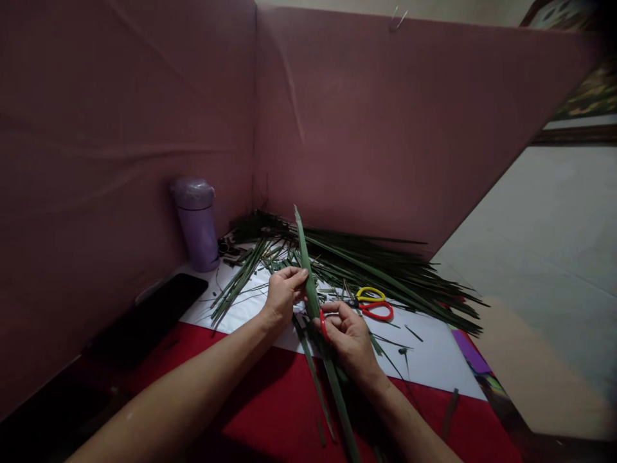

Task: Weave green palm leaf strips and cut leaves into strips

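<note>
A long green leaf [304, 251] stands up between my hands, its tip pointing away and its lower part running down over the red cloth. My left hand [285, 294] pinches it at mid-length. Just below and to the right, my right hand [348, 334] has its fingers in the handle of red-handled scissors [323, 325], beside the leaf. The blades are too hidden to make out. Another pair of scissors [372, 303], with one yellow and one red handle, lies past my right hand.
A pile of long leaves [380, 267] spreads behind my hands on the white sheet [429, 357]. A purple bottle [197, 225] stands at the left near a dark flat object [154, 312]. Pink partitions [357, 128] rise behind.
</note>
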### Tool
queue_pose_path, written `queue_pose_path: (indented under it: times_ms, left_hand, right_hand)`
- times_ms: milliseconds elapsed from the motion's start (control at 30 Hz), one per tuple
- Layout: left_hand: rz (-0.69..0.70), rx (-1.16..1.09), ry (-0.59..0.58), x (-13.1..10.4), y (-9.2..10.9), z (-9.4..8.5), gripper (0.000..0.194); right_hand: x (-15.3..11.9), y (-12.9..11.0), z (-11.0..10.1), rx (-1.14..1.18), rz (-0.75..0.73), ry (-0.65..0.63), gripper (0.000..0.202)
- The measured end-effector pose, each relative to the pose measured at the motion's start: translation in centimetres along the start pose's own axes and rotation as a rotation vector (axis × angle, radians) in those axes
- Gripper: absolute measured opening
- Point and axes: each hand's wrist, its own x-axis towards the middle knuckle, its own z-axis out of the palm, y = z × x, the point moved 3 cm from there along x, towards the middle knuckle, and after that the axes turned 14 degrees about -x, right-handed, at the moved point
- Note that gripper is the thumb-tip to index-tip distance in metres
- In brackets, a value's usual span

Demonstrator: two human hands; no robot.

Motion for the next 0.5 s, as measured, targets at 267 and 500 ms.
queue_pose_path:
  times_ms: [267, 500]
  left_hand:
    - [-0.024, 0.059, -0.048, 0.37, 0.04, -0.27, 0.026]
    - [0.003, 0.058, -0.022, -0.02, -0.36, -0.05, 0.026]
  right_hand:
    - [0.17, 0.33, -0.16, -0.027, -0.002, 0.013, 0.032]
    - [0.11, 0.16, -0.02, -0.032, -0.017, 0.016, 0.032]
